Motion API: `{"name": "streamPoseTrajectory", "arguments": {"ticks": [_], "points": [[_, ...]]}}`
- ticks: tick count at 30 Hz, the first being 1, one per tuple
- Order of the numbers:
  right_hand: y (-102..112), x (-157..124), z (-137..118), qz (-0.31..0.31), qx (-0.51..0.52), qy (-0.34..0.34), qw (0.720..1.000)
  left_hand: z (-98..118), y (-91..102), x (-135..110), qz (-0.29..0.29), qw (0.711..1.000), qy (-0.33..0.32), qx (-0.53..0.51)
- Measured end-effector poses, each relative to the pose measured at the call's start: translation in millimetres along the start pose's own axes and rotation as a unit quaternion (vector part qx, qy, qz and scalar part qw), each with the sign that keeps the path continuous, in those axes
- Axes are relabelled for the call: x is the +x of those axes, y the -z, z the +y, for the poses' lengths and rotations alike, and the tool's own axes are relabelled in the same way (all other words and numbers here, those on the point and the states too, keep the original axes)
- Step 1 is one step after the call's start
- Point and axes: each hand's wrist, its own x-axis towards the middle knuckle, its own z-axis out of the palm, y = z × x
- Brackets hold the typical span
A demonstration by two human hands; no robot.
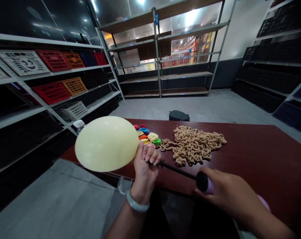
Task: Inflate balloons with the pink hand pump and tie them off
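Note:
A pale yellow inflated balloon (106,144) bulges out to the left of my left hand (148,162). That hand is wrapped round the balloon's neck, where the pump's nozzle end meets it; the joint is hidden by my fingers. A black rod of a balloon pump (179,171) runs from there to my right hand (226,189), which grips the pump's purple body. Behind my left hand lies a small pile of uninflated balloons (144,132) in several colours. A heap of tan, chain-like links (195,144) rests on the table beyond the pump.
The dark red table (255,149) stretches across in front of me. A bottle with a white cap (79,124) stands behind the balloon. A black stool or seat (179,115) is past the far edge. Shelves (160,78) line the back, and coloured crates (52,60) fill the left rack.

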Motion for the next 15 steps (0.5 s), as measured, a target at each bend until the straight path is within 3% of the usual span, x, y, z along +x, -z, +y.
{"name": "streamPoseTrajectory", "arguments": {"ticks": [2,5,11,15], "points": [[5,-4,7,0.011,-0.009,0.005,1.0,6,-3.0,2,-0.009,1.0,-0.008,-0.002],[7,-4,10,0.032,-0.047,0.007,0.998,-1,-8.0,2,-0.009,1.0,-0.015,-0.008],[-7,11,-13,0.045,-0.089,0.004,0.995,-48,-6.7,-6,0.008,1.0,0.028,-0.003],[-5,24,-31,0.033,-0.097,-0.009,0.995,-73,-2.2,-12,0.014,0.999,0.045,-0.004]]}}
